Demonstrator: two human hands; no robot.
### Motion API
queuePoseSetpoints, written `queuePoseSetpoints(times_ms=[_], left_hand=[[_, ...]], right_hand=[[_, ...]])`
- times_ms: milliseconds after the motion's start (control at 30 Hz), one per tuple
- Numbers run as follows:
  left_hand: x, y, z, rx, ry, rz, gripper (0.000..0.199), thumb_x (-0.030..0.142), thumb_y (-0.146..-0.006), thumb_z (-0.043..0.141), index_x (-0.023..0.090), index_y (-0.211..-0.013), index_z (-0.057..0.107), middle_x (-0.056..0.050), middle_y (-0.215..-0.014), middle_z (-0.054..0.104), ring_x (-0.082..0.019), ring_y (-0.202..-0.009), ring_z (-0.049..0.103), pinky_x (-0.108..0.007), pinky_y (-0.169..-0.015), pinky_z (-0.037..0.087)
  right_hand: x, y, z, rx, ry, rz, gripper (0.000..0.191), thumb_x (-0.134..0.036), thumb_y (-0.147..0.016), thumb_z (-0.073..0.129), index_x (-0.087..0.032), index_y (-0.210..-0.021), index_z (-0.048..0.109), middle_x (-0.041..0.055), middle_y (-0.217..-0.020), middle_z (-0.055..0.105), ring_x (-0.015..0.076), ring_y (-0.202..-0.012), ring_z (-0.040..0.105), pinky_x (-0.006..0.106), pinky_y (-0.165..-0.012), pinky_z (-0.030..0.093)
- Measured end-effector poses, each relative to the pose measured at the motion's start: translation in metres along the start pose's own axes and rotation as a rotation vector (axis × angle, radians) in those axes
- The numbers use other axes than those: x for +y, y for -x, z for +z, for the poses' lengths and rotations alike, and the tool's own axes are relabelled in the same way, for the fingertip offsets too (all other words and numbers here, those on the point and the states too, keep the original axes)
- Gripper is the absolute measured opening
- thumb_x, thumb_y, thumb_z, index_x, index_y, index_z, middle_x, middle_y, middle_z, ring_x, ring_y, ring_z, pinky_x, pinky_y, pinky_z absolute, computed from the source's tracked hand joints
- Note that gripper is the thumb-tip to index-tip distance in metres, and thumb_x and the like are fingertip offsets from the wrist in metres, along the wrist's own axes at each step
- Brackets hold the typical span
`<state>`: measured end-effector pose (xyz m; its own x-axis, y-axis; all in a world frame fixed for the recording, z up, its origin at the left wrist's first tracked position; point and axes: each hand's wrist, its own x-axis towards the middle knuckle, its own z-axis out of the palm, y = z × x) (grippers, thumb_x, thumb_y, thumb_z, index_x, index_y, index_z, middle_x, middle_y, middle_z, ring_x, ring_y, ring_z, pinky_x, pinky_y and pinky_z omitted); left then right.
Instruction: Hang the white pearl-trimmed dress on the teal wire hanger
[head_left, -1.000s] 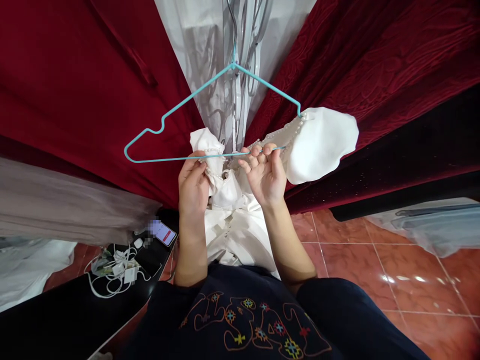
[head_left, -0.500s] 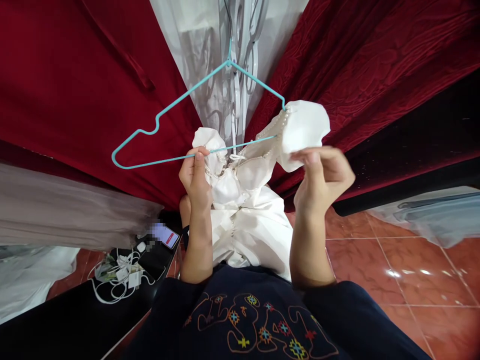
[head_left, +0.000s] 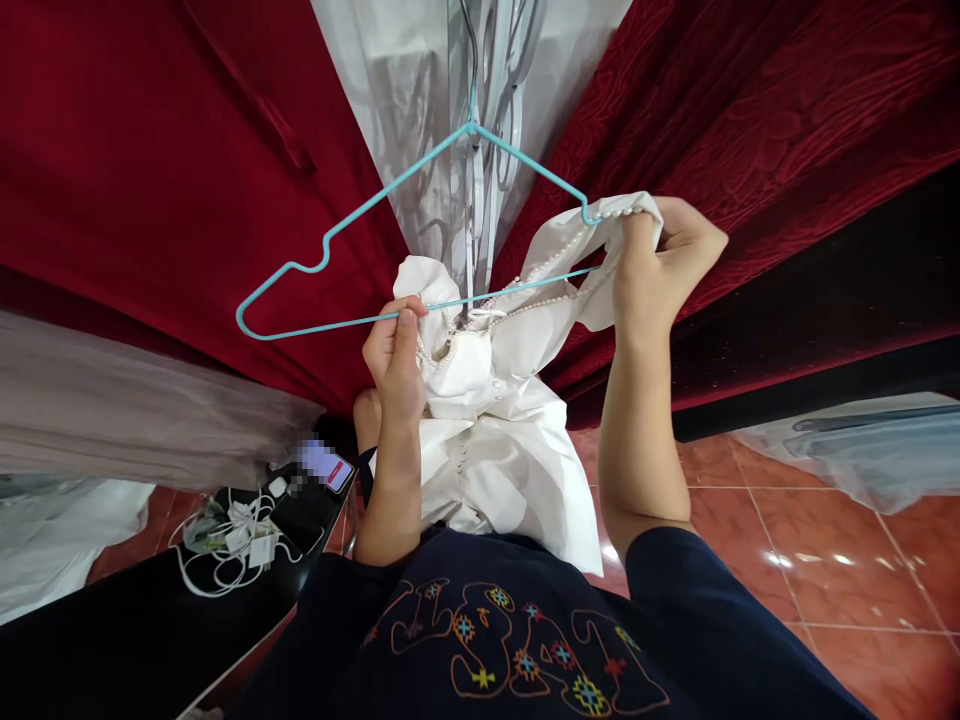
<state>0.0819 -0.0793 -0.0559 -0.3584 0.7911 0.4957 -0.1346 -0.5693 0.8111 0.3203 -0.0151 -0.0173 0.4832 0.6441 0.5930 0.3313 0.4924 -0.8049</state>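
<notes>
A light blue hanger (head_left: 397,184) hangs in front of me, its right end inside the beaded strap of a white dress (head_left: 517,430). My left hand (head_left: 397,345) pinches the hanger's lower bar, close to the dress's left ruffle. My right hand (head_left: 664,255) grips the ruffled right strap and holds it up and outward, the fingers partly hidden by the cloth. The hanger's left end is bare. Below, the dress lies over my lap.
Red curtains (head_left: 247,200) flank white hangers (head_left: 514,110) at the back. On a black table (head_left: 150,640) at the left lie a phone (head_left: 326,464), tangled white cables (head_left: 225,560) and a black item. Pale tulle (head_left: 862,450) hangs at the right above the red tiled floor (head_left: 847,540).
My right hand has moved up and to the right, pulling the right strap outward so its beaded opening spreads wider. My left hand still pinches the bar. The hanger appears slightly farther right.
</notes>
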Motion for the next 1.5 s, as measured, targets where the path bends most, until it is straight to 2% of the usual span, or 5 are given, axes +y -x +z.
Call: queuePoseSetpoints(times_ms=[200, 533, 1033, 1233, 1500], left_hand=[[0.0, -0.004, -0.007, 0.014, -0.025, 0.017, 0.024, 0.04, -0.098, 0.069, 0.02, -0.087, 0.076, -0.002, -0.088, 0.065, -0.013, -0.08, 0.054, -0.023, -0.076, 0.044], [-0.006, 0.001, 0.003, 0.007, 0.121, -0.169, 0.024, 0.043, -0.094, 0.074, 0.021, -0.084, 0.076, -0.003, -0.093, 0.066, -0.015, -0.092, 0.059, -0.023, -0.089, 0.047], [-0.013, 0.001, -0.05, 0.033, -0.025, -0.404, 0.028, 0.02, -0.077, 0.079, 0.023, -0.104, 0.084, -0.005, -0.109, 0.081, -0.027, -0.108, 0.074, -0.039, -0.101, 0.057], [-0.016, -0.052, -0.112, 0.345, -0.235, -0.027, 0.019, 0.024, -0.087, 0.079, 0.021, -0.106, 0.082, -0.002, -0.108, 0.081, -0.024, -0.109, 0.073, -0.044, -0.109, 0.052], [0.018, -0.108, -0.073, 0.16, -0.322, 0.277, 0.019, 0.019, -0.09, 0.082, 0.022, -0.108, 0.08, 0.001, -0.104, 0.077, -0.016, -0.099, 0.068, -0.036, -0.1, 0.053]], right_hand=[[0.015, -0.023, -0.003, 0.015, -0.117, 0.297, 0.035, -0.006, -0.088, 0.051, -0.016, -0.056, 0.045, -0.0067, -0.055, 0.031, 0.0029, -0.055, 0.023, 0.024, -0.055, 0.015], [0.037, 0.077, -0.012, 0.111, -0.498, 0.541, 0.034, -0.044, -0.076, 0.067, -0.017, -0.098, 0.066, 0.002, -0.086, 0.064, 0.0127, -0.075, 0.059, 0.026, -0.074, 0.052], [-0.011, 0.087, 0.007, -0.236, -0.858, 0.319, 0.018, -0.037, -0.084, 0.07, -0.026, -0.09, 0.058, -0.0003, -0.086, 0.062, 0.0135, -0.078, 0.057, 0.026, -0.074, 0.051], [-0.012, 0.083, 0.005, -0.22, -0.785, 0.312, 0.02, -0.04, -0.083, 0.068, -0.026, -0.089, 0.055, 0.0, -0.084, 0.059, 0.0142, -0.076, 0.055, 0.027, -0.071, 0.047], [-0.019, 0.089, 0.007, -0.209, -0.709, 0.356, 0.026, -0.044, -0.083, 0.066, -0.026, -0.086, 0.048, 0.0005, -0.083, 0.055, 0.0159, -0.071, 0.05, 0.031, -0.07, 0.046]])
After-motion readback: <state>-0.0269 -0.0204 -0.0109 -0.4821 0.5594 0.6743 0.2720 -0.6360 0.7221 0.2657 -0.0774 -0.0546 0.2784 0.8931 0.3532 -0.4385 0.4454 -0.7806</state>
